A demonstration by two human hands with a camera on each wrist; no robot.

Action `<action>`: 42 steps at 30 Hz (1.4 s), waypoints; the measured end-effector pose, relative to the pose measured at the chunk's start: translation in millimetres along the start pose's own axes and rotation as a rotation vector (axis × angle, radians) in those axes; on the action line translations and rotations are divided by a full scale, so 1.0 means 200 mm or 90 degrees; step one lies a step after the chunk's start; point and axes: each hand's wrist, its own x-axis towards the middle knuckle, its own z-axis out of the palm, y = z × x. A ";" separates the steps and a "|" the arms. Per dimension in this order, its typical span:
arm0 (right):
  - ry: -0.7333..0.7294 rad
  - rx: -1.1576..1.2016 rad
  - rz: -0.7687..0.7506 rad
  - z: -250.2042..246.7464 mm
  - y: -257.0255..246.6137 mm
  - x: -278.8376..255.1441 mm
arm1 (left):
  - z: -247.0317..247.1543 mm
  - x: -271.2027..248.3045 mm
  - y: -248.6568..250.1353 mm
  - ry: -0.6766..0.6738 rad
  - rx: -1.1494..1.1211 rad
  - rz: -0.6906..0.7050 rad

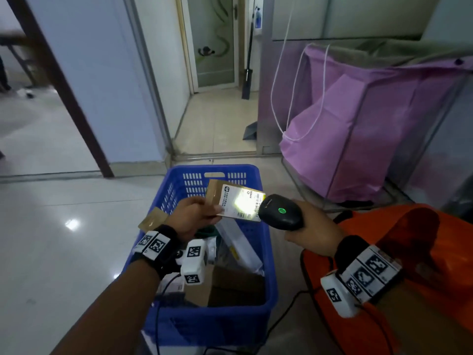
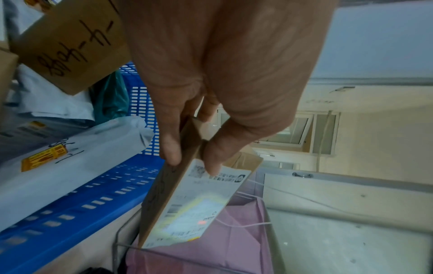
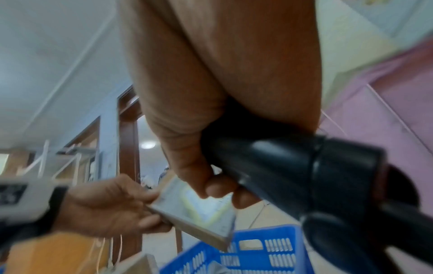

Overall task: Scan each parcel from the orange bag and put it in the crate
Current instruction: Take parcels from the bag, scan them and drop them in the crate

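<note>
My left hand [image 1: 197, 216] pinches a small brown cardboard parcel [image 1: 230, 199] by its corner, holding it above the blue crate [image 1: 179, 180]. Its white shipping label [image 2: 196, 207] faces the scanner and is lit by a bright patch of light. My right hand [image 1: 314, 231] grips a black handheld scanner [image 1: 280, 212], its green light on, with the nose almost touching the label's right edge. The orange bag [image 1: 422, 254] lies on the floor under my right forearm. In the right wrist view the scanner handle [image 3: 293, 166] fills my fist, with the parcel [image 3: 194, 213] beyond it.
The crate [image 2: 70, 213] holds several parcels: brown boxes [image 1: 230, 285], white mailers [image 2: 58, 166] and a green bag. A scanner cable [image 1: 286, 313] trails over the floor by the crate. A pink-lined wire basket [image 1: 358, 119] stands at the right. Glossy tiled floor [image 1: 64, 239] spreads to the left.
</note>
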 end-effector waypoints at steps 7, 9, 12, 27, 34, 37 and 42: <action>-0.043 -0.045 -0.076 -0.04 0.01 0.00 | -0.11 0.02 0.02 -0.012 -0.049 0.003; -0.064 -0.038 -0.101 -0.03 0.00 0.00 | -0.14 0.04 0.01 -0.021 -0.052 0.005; -0.094 -0.027 -0.147 -0.01 -0.01 0.00 | -0.16 0.05 -0.01 -0.013 -0.038 0.013; -0.107 -0.065 -0.131 -0.09 -0.01 -0.10 | -0.24 0.08 0.01 -0.002 0.043 0.002; -0.136 0.189 0.134 -0.07 -0.02 -0.10 | -0.19 0.10 0.00 -0.003 0.001 -0.003; -0.162 0.293 0.187 -0.04 -0.04 -0.09 | -0.17 0.12 -0.02 -0.007 0.016 -0.017; -0.166 0.374 0.191 -0.04 -0.06 -0.07 | -0.16 0.12 -0.04 -0.007 0.138 -0.013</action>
